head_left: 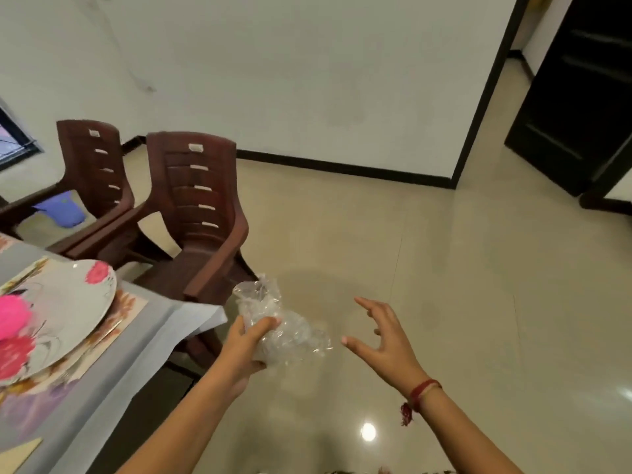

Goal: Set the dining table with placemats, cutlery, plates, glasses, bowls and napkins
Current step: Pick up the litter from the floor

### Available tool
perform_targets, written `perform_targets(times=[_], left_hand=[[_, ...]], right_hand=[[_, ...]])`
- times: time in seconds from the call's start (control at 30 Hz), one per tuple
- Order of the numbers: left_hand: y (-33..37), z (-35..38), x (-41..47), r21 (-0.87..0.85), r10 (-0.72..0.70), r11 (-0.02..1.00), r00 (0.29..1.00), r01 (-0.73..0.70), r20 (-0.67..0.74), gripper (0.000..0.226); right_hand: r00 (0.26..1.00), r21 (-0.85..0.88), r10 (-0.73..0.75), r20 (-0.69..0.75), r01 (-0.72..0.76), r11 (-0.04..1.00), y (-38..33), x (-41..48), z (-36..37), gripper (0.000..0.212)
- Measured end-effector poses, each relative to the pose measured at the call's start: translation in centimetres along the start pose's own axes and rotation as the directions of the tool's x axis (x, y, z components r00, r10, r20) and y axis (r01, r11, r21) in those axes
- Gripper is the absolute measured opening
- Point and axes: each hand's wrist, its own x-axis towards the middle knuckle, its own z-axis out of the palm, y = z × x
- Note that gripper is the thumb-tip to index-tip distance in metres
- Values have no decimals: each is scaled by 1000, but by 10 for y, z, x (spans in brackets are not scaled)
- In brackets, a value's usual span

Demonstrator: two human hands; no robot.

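My left hand point(247, 343) grips a crumpled clear plastic wrapping point(273, 318) with something inside that I cannot make out, held over the floor just off the table's corner. My right hand point(381, 340) hovers a little to the right of the wrapping with fingers spread, touching nothing. On the table point(130, 343) at the left, a white plate with pink flowers point(68, 313) lies on a patterned placemat point(126, 311). A pink object point(12, 318) sits on the plate at the frame's left edge.
Two brown plastic chairs point(195, 213) point(92, 172) stand along the table's far side. A blue object point(63, 210) lies on the farther chair's seat. Shiny beige floor tiles point(444, 268) stretch to the right. A dark door point(581, 97) stands at the back right.
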Motion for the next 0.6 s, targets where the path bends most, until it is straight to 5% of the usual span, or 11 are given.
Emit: perform_targets(times=[0.1, 0.27, 0.47, 0.6], left_hand=[[26, 23, 52, -57, -7, 998, 1000, 6, -24, 71], [48, 43, 141, -138, -4, 990, 981, -24, -196, 33], [89, 78, 275, -231, -56, 973, 946, -20, -321, 40], [143, 99, 359, -209, -46, 978, 945, -24, -323, 74]], right_hand=[[999, 13, 3, 48, -3, 1000, 21, 83, -24, 66], [990, 132, 13, 141, -32, 991, 56, 215, -33, 62], [985, 187, 41, 167, -72, 980, 89, 386, -36, 61], [969, 190, -20, 246, -28, 981, 82, 497, -39, 61]])
